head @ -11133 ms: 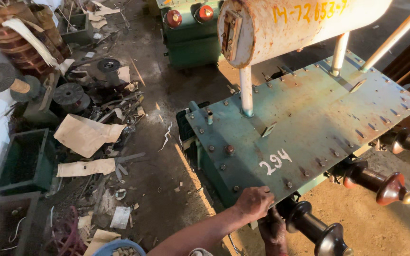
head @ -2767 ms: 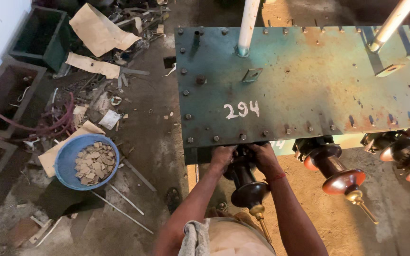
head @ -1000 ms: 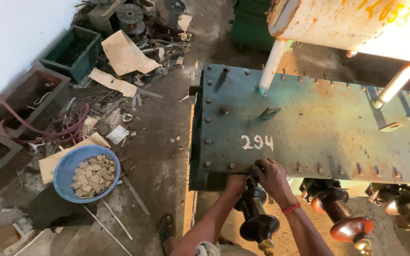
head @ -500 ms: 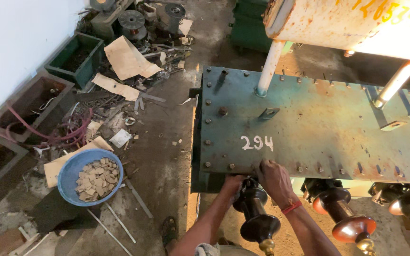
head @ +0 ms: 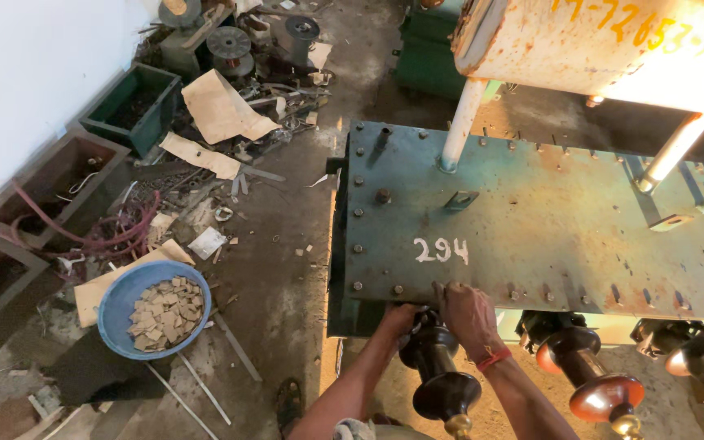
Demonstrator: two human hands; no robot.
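Fingers of the right hand (head: pixel 464 314) and left hand (head: pixel 402 319) are clenched around the base of a dark ribbed bushing (head: pixel 440 368), which juts toward the wrists from under the green bolted lid (head: pixel 547 236); further bushings (head: pixel 584 375) sit beside the right fingers, a blue bowl of chips (head: pixel 152 310) well left of them

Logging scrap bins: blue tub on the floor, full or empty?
Partly full. The blue tub holds a loose heap of pale flat offcuts over part of its bottom; bare blue shows around the heap, well below the rim.
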